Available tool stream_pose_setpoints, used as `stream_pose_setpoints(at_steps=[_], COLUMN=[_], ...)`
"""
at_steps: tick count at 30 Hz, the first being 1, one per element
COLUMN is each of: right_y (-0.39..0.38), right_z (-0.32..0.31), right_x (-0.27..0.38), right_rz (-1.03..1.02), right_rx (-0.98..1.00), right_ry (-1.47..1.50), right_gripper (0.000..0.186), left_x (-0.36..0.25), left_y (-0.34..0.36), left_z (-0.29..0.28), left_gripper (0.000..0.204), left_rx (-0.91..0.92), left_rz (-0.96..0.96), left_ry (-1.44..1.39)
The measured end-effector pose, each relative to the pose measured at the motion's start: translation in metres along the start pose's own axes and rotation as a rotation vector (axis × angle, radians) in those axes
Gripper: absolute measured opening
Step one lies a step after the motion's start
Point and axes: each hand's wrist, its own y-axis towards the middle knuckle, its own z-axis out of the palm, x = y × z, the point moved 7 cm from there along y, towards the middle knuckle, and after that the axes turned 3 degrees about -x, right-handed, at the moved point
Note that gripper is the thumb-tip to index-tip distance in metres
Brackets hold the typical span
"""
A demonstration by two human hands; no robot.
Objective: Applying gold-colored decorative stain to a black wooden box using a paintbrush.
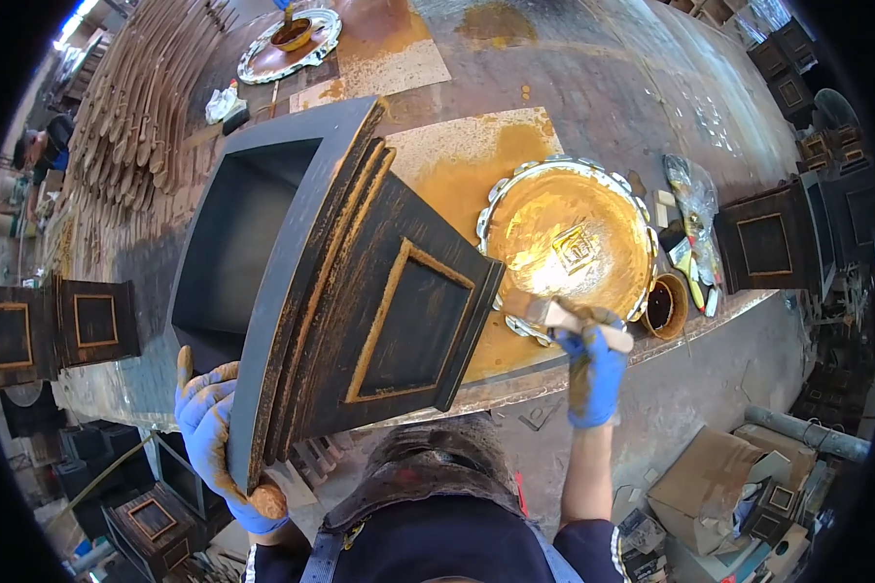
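The fingers of the left hand, in a stained blue glove, are curled around the near left edge of a hollow, dark wooden piece, gripping its wide open end. The right hand, gloved alike, has its fingers closed on the pale handle of a flat brush. The bristles are blurred beside the piece's narrow end, over the near rim of a round tray; whether they touch either cannot be told.

The wooden piece is tilted at the near side of the table, its opening toward the left and its narrow end toward the right. Worn brown shows along its mouldings, and a brown frame borders its side panel. The tray has a scalloped pale rim and a shiny, amber-smeared face; it lies partly on a stained board. Just right of it stands a bowl of dark liquid, with a clear plastic bag farther off.

Far left on the table are a second round tray bearing a small bowl and a heap of brown carved lengths. Dark panelled pieces stand at the left and right, and a cardboard box sits near right, below the table.
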Motion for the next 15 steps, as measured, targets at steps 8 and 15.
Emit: stream_pose_setpoints(at_steps=[8, 15], right_y=[-0.026, -0.019], right_z=[0.037, 0.039], right_x=[-0.008, -0.016], right_rz=[-0.039, -0.045], right_rx=[-0.024, -0.005], right_ry=[0.018, 0.024], right_gripper=[0.016, 0.017], left_x=[0.007, 0.013], left_y=[-0.009, -0.008], left_z=[-0.007, -0.008], left_gripper=[0.085, 0.086], left_rx=[0.084, 0.083], left_rz=[0.159, 0.106], left_ry=[-0.101, -0.128])
